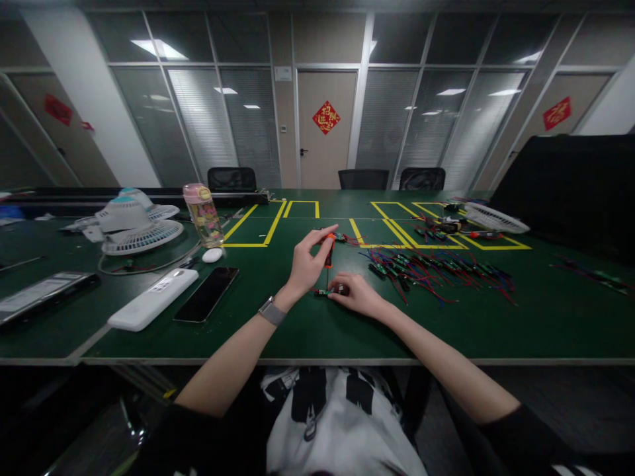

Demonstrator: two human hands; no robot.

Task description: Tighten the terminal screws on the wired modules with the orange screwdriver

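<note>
My left hand [308, 263] grips the orange-and-black handle of a screwdriver [329, 252] between thumb and fingers. Its shaft points straight down at a small green circuit board [321, 293] lying on the green table [297, 337]. My right hand [358, 295] rests on the table with fingers pinched at the board's right end, beside a dark rounded part [341, 289]. Just beyond the screwdriver lies another small wired board [341, 237]. To the right of my right hand spreads a pile of wired circuit boards [436, 264] with red and blue leads.
At the left stand a pink-lidded bottle [204, 215] and a white fan [141, 228]. Nearer lie a black phone [207, 295], a white power bank [153, 299] and a white round case [212, 255]. A black monitor [570, 192] stands at the right. Yellow tape [245, 245] marks the table.
</note>
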